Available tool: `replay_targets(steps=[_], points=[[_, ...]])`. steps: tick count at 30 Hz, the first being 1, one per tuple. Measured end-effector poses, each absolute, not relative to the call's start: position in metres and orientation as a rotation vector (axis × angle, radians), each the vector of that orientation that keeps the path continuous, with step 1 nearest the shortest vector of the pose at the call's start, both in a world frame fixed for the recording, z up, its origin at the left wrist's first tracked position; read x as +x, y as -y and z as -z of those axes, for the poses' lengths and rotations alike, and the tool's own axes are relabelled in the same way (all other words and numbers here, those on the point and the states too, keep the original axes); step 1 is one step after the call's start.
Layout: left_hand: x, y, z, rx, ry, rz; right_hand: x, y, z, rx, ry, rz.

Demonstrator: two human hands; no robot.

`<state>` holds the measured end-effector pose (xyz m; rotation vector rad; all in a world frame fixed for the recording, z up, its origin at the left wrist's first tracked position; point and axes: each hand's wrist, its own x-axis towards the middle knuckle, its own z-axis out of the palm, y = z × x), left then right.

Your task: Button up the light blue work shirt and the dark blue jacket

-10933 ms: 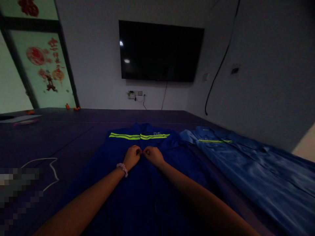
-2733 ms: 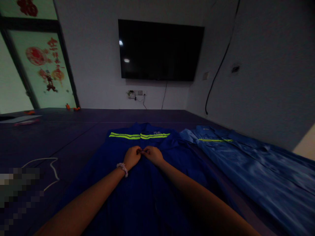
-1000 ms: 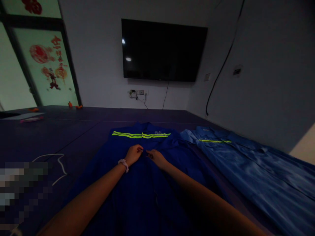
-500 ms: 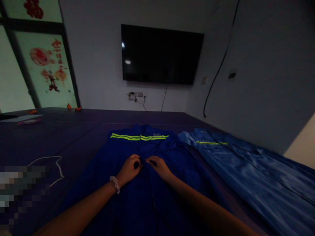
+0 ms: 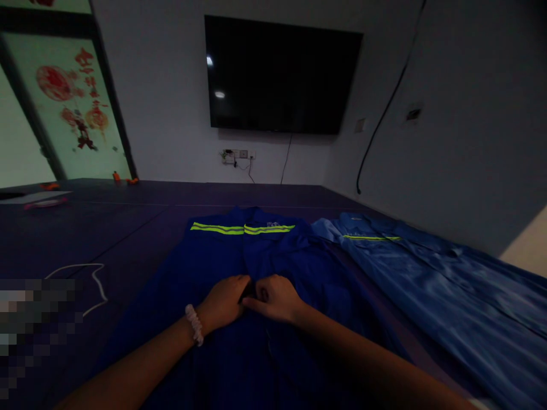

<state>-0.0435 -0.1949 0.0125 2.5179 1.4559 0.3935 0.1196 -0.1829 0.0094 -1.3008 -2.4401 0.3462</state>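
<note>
A dark blue work jacket (image 5: 205,262) lies front up before me, its collar away from me and a yellow-green reflective stripe across the chest. My left hand (image 5: 226,299), with a pale scrunchie (image 5: 194,325) on the wrist, is closed on the jacket's front opening below the stripe. Close beside it, my right hand (image 5: 277,299) is curled with thumb and fingers together on the same edge. The fingertips nearly meet, and the small piece of cloth or fastener between them is too dark to make out.
To the right lies a lighter blue garment (image 5: 410,279) with a thin yellow stripe. A white cable (image 5: 100,285) curls on the purple floor surface (image 5: 141,219) at left, beside a blurred-out patch. A television (image 5: 282,77) hangs on the far wall; small orange objects (image 5: 132,181) lie near the door.
Both hands have come slightly nearer to me along the jacket's front, and the fingers have curled in more tightly. The camera view has tilted down a little.
</note>
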Motion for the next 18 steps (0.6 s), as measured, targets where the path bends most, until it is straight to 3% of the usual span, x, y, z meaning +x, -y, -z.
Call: replay_targets(steps=[8,18], points=[[-0.043,0.191,-0.016,2.334,-1.451,-0.458,0.12,0.184,-0.008,-1.336,2.536,-0.167],[-0.045,0.188,-0.011,2.271,-1.389,-0.614,0.121,0.175,0.005,-1.111,2.157,-0.692]])
